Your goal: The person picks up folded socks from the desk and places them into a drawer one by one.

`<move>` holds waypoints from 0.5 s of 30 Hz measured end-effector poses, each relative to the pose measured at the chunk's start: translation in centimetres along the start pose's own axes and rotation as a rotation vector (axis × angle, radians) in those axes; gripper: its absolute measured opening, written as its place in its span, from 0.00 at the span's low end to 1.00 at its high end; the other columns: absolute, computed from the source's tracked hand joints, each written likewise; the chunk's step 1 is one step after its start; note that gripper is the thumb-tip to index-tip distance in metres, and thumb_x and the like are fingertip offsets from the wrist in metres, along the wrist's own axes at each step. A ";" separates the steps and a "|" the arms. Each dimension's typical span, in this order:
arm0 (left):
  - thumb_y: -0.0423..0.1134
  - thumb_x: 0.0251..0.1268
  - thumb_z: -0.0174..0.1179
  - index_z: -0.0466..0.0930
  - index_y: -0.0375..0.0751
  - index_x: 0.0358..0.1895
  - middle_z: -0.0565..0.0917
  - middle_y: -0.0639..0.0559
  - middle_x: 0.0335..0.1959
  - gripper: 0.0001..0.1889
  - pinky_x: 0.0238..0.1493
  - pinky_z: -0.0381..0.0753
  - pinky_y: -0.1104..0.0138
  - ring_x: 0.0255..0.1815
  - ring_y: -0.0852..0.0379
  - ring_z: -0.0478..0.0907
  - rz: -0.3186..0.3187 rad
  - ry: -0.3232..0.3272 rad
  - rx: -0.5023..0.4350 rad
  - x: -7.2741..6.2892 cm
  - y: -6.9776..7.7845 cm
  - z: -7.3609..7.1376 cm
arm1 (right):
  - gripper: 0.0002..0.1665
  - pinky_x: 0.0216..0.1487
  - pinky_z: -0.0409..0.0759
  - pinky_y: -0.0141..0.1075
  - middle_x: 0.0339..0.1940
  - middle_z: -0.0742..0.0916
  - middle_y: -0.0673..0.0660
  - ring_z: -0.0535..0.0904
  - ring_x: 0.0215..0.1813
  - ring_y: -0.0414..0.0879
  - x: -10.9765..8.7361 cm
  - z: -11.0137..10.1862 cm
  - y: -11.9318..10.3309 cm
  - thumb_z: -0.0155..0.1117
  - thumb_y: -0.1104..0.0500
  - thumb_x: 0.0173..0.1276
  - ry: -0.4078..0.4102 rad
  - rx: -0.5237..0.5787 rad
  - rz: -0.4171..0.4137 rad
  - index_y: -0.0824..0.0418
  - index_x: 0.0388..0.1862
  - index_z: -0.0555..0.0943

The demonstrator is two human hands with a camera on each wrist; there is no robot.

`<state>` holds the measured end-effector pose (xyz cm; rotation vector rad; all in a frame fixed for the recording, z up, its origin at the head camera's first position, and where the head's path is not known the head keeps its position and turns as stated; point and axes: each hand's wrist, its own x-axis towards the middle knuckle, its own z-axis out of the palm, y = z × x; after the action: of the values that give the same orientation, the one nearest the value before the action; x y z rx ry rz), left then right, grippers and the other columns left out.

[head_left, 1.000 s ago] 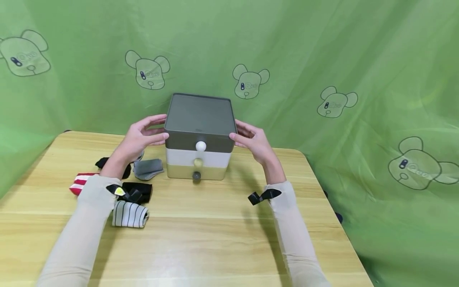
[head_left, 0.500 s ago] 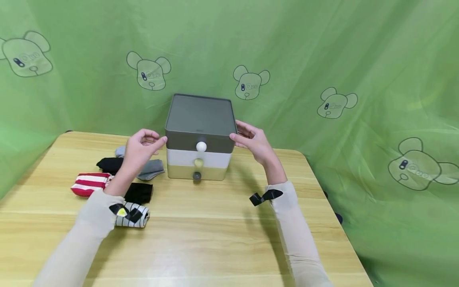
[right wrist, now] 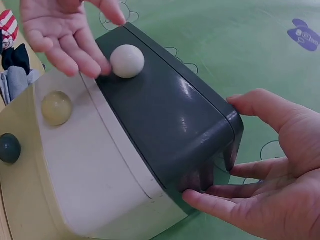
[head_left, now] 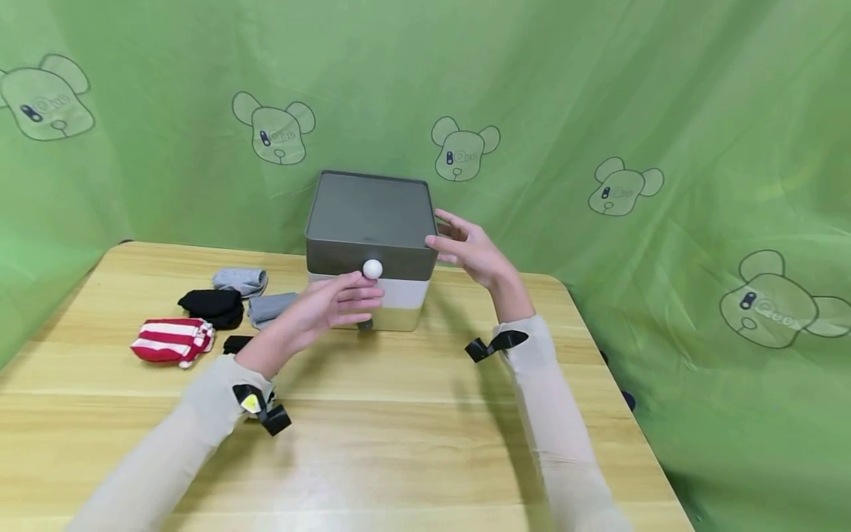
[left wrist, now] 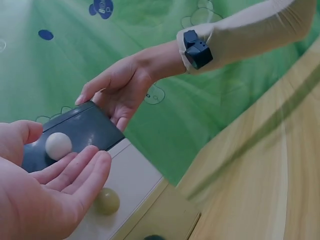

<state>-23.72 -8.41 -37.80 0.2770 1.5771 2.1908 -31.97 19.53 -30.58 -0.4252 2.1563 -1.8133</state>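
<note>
A small three-drawer desktop box (head_left: 372, 207) stands at the back of the table, with a dark grey top tier, a white middle and a yellowish bottom. My left hand (head_left: 326, 307) is in front of it, palm turned up and fingers extended, fingertips right below the white knob (left wrist: 58, 146) of the top drawer. Its fingers partly cover the lower tiers in the head view; the yellowish knob (right wrist: 56, 108) shows in the right wrist view. My right hand (head_left: 475, 251) touches the top tier's right side, thumb at the front corner and fingers spread along the side.
Rolled cloth bundles lie left of the box: a red-and-white striped one (head_left: 169, 340), a black one (head_left: 213, 307) and two grey ones (head_left: 239, 281). Another black bundle (head_left: 236, 343) is partly hidden behind my left arm. A green printed curtain (head_left: 532, 89) hangs behind the table (head_left: 412, 458).
My left hand has left the box's left side and moved right and down to the front, near the white knob. The right hand stays at the right side, with its fingers slightly shifted.
</note>
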 end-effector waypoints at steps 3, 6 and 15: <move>0.47 0.83 0.48 0.68 0.33 0.70 0.88 0.48 0.53 0.24 0.70 0.75 0.53 0.56 0.54 0.86 0.001 -0.020 -0.125 0.8 -0.1 0.3 | 0.43 0.77 0.69 0.52 0.81 0.64 0.66 0.67 0.77 0.59 0.5 -0.4 -0.2 0.58 0.66 0.75 -0.007 0.047 0.029 0.56 0.84 0.53; 0.46 0.82 0.49 0.69 0.35 0.68 0.89 0.49 0.50 0.22 0.73 0.70 0.52 0.54 0.55 0.87 -0.004 -0.027 -0.195 1.4 -0.1 0.4 | 0.40 0.76 0.72 0.51 0.79 0.67 0.65 0.72 0.73 0.56 0.8 -0.6 -0.4 0.55 0.66 0.77 -0.005 0.081 0.058 0.55 0.83 0.55; 0.45 0.83 0.48 0.72 0.37 0.62 0.90 0.50 0.47 0.17 0.70 0.74 0.57 0.52 0.56 0.87 -0.025 -0.022 -0.258 1.9 -0.2 0.5 | 0.38 0.77 0.68 0.55 0.68 0.76 0.63 0.76 0.63 0.52 1.6 -0.9 -0.8 0.53 0.66 0.78 0.018 0.146 0.125 0.53 0.83 0.57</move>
<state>-25.15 -7.14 -37.96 0.1996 1.2609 2.3312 -33.79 19.58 -29.72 -0.2362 1.9965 -1.8941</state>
